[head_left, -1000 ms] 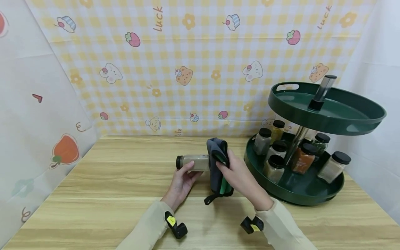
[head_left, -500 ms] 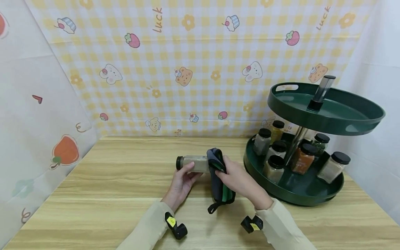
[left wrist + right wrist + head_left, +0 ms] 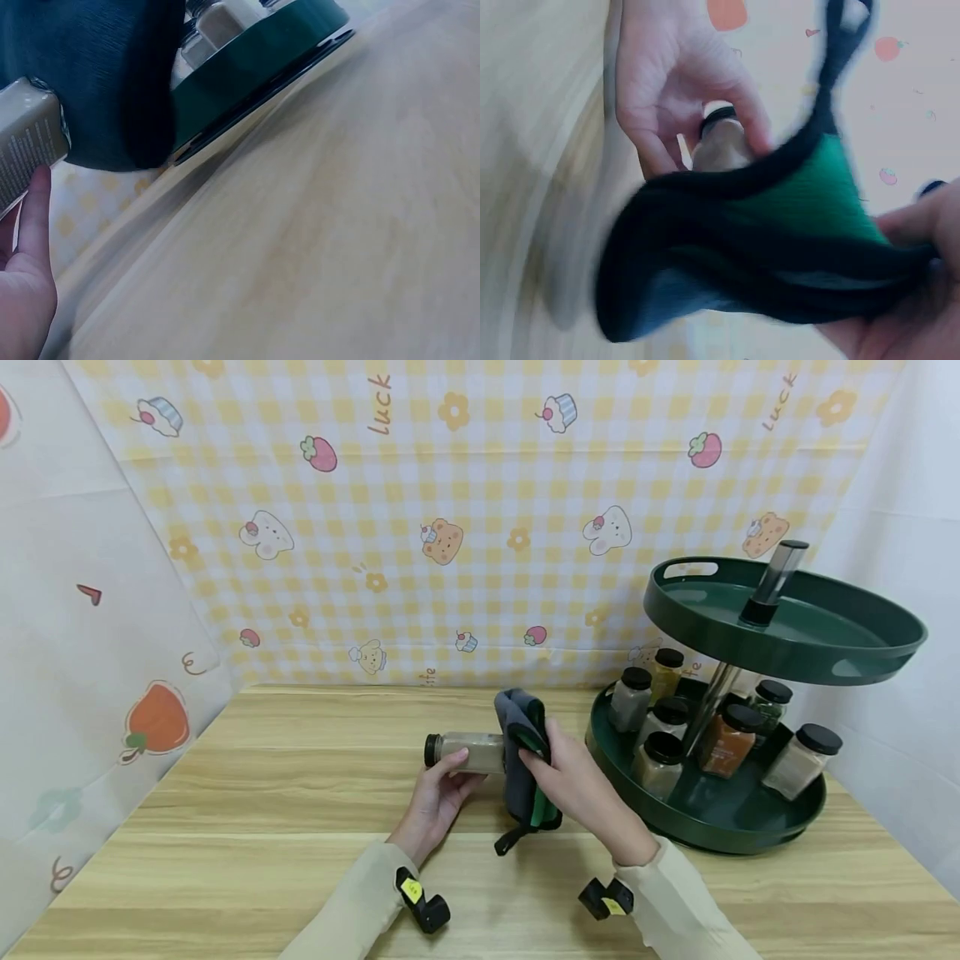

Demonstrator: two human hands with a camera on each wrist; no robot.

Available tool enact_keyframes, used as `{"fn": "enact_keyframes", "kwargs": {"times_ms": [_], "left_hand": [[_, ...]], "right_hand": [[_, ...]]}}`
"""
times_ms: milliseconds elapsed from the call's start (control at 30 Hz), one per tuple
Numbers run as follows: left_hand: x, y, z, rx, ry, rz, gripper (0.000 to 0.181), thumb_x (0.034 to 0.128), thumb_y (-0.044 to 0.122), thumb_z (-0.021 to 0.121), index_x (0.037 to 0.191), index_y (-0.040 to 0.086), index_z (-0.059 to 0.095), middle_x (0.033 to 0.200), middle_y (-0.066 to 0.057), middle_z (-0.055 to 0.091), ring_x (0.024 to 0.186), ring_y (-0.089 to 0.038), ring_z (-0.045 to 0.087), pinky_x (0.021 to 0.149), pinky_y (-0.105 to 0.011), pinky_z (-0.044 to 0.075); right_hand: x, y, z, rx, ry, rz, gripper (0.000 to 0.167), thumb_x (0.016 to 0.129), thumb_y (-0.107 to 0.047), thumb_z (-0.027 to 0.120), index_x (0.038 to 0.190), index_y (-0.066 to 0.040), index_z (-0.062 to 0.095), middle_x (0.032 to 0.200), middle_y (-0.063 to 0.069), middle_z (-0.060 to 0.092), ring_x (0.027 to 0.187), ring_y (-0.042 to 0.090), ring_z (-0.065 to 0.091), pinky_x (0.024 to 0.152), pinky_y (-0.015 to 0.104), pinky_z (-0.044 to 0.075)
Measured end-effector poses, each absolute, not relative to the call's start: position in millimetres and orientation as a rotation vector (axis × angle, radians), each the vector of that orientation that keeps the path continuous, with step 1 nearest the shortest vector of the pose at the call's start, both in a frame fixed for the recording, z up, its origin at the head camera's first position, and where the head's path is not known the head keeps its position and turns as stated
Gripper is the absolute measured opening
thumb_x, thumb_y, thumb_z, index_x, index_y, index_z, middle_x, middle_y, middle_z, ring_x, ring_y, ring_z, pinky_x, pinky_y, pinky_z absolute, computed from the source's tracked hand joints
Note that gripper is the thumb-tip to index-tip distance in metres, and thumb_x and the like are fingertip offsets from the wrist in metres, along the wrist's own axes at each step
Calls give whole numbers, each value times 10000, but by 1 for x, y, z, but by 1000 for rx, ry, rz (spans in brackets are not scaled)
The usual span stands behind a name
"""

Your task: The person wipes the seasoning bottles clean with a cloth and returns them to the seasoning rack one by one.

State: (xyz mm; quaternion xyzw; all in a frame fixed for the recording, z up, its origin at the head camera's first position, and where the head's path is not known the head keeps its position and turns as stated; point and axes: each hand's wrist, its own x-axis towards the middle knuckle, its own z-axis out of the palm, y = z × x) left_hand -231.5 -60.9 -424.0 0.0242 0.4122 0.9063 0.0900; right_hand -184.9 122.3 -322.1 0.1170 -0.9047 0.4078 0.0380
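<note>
A clear spice jar (image 3: 474, 752) with a black lid and pale powder lies sideways in the air above the table, lid to the left. My left hand (image 3: 438, 797) grips it between thumb and fingers. In my right hand (image 3: 573, 777) is a folded grey and green cloth (image 3: 521, 768) with black edging and a hanging loop, pinched and pressed against the jar's base end. The left wrist view has printed text on the jar (image 3: 34, 142) and the cloth (image 3: 97, 82) touching its end. The cloth hides that end in the head view.
At the right stands a two-tier dark green round rack (image 3: 720, 827). Its lower tier holds several black-lidded spice jars, one with orange powder (image 3: 727, 743). The upper tray (image 3: 810, 635) overhangs them. A patterned cloth backdrop (image 3: 487, 593) rises behind the wooden table (image 3: 300, 835).
The cloth dips down and slightly right half a second ago, then comes back up against the jar's end with my right hand. My left hand and the jar stay nearly still.
</note>
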Motion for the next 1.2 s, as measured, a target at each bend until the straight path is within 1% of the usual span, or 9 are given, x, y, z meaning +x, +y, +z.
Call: {"fn": "enact_keyframes", "kwargs": {"times_ms": [133,233,367,467,633,767,933,1000,1200], "left_hand": [[-232,-60,-423,64,1237,2703,371,858,116,580,1206,139,454,1142,-66,493,986,-186,574,887,-342,496],[-232,-60,-423,65,1236,2707,348,856,123,585,1184,135,471,1119,-64,516,965,-184,581,884,-341,499],[-231,-61,-424,67,1239,2697,366,861,133,580,1204,141,452,1147,-71,488,984,-189,574,892,-336,496],[-231,-61,-424,70,1222,2697,378,869,147,574,1220,143,433,1169,-74,459,999,-193,562,902,-335,490],[-232,-61,-424,78,1205,2697,417,874,150,569,1256,143,403,1203,-82,428,1020,-202,545,913,-340,483],[-232,-62,-424,75,1233,2684,432,862,140,571,1261,140,404,1194,-78,440,1013,-191,551,898,-330,489],[-232,-61,-425,68,1280,2668,377,856,147,570,1211,126,447,1129,-59,499,953,-177,571,866,-324,502],[-231,-61,-425,68,1293,2664,370,856,150,567,1207,121,455,1114,-57,511,941,-177,576,862,-326,503],[-232,-61,-424,78,1280,2663,399,863,166,557,1237,114,429,1143,-71,481,970,-188,570,887,-333,495]], "right_hand": [[-187,121,-326,416,-2930,1098,225,929,-157,550,1107,-47,468,998,143,611,797,186,594,633,317,460],[-189,120,-329,448,-2977,1072,223,927,-146,551,1106,-41,468,977,145,611,748,176,571,614,314,440],[-188,121,-327,412,-2934,1140,221,937,-171,538,1116,-67,460,1012,136,611,798,177,591,649,323,453],[-187,122,-325,373,-2832,1250,232,942,-194,536,1133,-88,459,1067,134,613,879,192,617,700,337,484],[-187,123,-323,388,-2698,1363,256,940,-185,546,1154,-70,467,1147,160,603,983,241,627,771,369,517],[-187,123,-323,414,-2784,1260,245,934,-163,552,1141,-60,474,1104,153,612,952,222,624,741,360,507],[-188,121,-327,452,-2962,1087,231,927,-158,557,1121,-56,482,997,138,626,778,176,594,633,310,452],[-188,121,-327,442,-2980,1070,225,928,-162,554,1116,-62,481,984,137,626,751,176,583,619,309,440],[-186,122,-323,376,-2872,1162,226,933,-190,548,1119,-86,471,1037,139,626,855,196,624,682,338,482]]}}
